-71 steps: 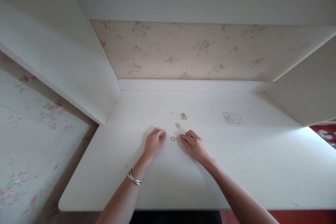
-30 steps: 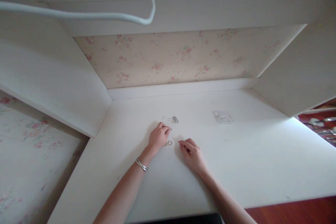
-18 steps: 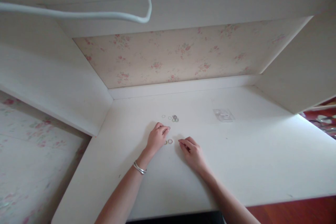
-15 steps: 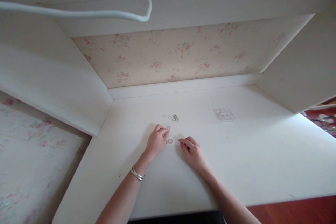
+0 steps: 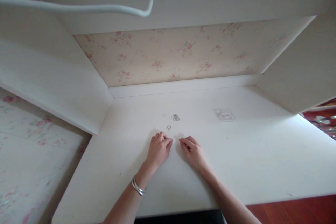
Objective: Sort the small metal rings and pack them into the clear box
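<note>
The white desk (image 5: 249, 161) lies bare to either side of both hands. Ahead, only a lone ring (image 5: 169, 127), a small ring cluster (image 5: 175, 117) and a clear packet (image 5: 224, 114) lie in the way; side panels wall the far corners.

The left hand (image 5: 159, 149) is covering whatever lies beneath its curled fingers, and the right hand (image 5: 193, 152) is hiding its own fingertips' contents too. The small rings (image 5: 175, 117) are looking too tiny to count. The white cable (image 5: 78, 7) is running off the edge.

Probably a home bedroom nook — floral wallpaper (image 5: 168, 54) behind a white built-in desk (image 5: 236, 161).
</note>
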`<state>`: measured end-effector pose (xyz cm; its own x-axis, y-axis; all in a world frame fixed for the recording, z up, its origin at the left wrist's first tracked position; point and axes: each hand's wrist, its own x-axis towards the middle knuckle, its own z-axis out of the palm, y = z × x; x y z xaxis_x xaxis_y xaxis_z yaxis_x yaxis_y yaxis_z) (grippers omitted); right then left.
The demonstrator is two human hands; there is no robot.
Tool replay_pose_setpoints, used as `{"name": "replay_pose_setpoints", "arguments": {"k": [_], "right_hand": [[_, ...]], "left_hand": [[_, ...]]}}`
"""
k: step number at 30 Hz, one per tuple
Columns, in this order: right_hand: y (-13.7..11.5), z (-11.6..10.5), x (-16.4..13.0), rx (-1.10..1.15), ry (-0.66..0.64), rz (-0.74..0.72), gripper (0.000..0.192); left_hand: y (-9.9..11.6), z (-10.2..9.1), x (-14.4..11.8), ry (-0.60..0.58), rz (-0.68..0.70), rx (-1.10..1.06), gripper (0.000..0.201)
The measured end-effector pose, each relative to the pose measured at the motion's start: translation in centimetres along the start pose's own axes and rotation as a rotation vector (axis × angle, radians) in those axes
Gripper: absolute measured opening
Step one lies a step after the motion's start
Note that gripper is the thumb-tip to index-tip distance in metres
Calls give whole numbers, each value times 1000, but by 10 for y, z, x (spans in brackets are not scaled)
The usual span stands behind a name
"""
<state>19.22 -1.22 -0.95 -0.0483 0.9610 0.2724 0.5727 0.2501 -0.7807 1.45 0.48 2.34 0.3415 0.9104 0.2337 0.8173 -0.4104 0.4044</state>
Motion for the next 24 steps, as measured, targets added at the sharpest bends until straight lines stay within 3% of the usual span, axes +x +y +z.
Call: {"name": "replay_pose_setpoints", "arguments": {"k": [5,10,15,24], "right_hand": [[-1,0,0,-24,6,3,28],[-4,4,13,-123,-55,27,27],[-13,14,44,-278,-128,11,25],[-9,30,79,-446,-242,-85,24]], "left_hand": [[-9,-3,-2,56,-24,-97,19],[-38,-5,-8,176,-153,-287,21],[-57,-3,-16,114,-249,-445,23],[-55,-5,-16,95,-242,-463,20]]}}
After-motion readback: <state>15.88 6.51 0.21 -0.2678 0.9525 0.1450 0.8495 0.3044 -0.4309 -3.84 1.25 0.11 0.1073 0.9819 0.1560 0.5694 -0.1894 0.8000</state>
